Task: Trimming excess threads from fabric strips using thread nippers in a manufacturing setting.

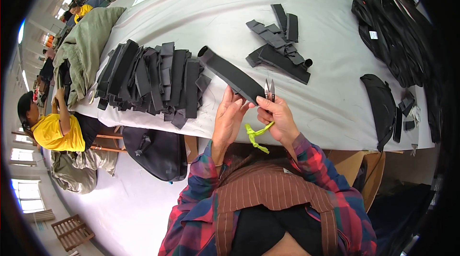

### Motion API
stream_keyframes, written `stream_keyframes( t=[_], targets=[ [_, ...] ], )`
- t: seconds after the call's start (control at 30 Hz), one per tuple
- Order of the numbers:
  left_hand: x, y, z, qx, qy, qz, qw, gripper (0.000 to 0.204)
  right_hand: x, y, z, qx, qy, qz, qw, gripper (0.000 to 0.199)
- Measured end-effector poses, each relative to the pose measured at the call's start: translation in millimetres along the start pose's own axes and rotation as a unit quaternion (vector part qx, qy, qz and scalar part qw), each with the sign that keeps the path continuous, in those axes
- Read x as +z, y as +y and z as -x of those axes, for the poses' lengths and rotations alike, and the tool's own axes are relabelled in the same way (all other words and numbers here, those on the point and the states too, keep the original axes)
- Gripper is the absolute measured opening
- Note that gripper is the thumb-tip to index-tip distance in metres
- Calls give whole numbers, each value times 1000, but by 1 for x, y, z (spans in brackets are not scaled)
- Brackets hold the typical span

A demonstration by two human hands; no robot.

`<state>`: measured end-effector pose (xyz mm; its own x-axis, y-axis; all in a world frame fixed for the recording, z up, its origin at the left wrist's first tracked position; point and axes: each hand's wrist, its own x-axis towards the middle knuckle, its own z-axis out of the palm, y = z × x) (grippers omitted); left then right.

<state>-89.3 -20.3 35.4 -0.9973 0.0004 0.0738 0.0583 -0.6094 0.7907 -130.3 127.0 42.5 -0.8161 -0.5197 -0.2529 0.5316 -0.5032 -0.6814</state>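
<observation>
A black fabric strip (231,73), curled at its far end, slants over the table edge in front of me. My left hand (227,119) holds its near end from below, fingertips partly hidden under it. My right hand (279,118) grips thread snips (270,91), blades pointing away from me, and its thumb presses at the strip's near corner. From the snips hangs a yellow-green ribbon tie (257,137). Left of the strip lies a long row of similar black strips (152,79). A smaller loose pile of strips (281,47) lies beyond my right hand.
White cloth covers the table (330,112). Black bags (390,35) are heaped at the far right, with a black pouch (378,107) nearer. Green-grey cloth (88,40) drapes the left end, beside a person in yellow (60,131). A black bag (155,153) stands below the table.
</observation>
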Motion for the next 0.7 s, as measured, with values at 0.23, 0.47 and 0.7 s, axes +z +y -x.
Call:
stream_keyframes(
  t=[0.23, 0.47, 0.7],
  targets=[
    [6, 13, 1, 46, 24, 101, 994, 53, 14, 6, 12, 19, -44, 33, 998, 10],
    [-1, 23, 14, 37, 44, 154, 986, 52, 5, 6, 13, 24, -79, 133, 988, 30],
    [-7, 32, 11, 57, 145, 44, 987, 50, 2, -2, 14, -106, -63, 340, 932, 30]
  ],
)
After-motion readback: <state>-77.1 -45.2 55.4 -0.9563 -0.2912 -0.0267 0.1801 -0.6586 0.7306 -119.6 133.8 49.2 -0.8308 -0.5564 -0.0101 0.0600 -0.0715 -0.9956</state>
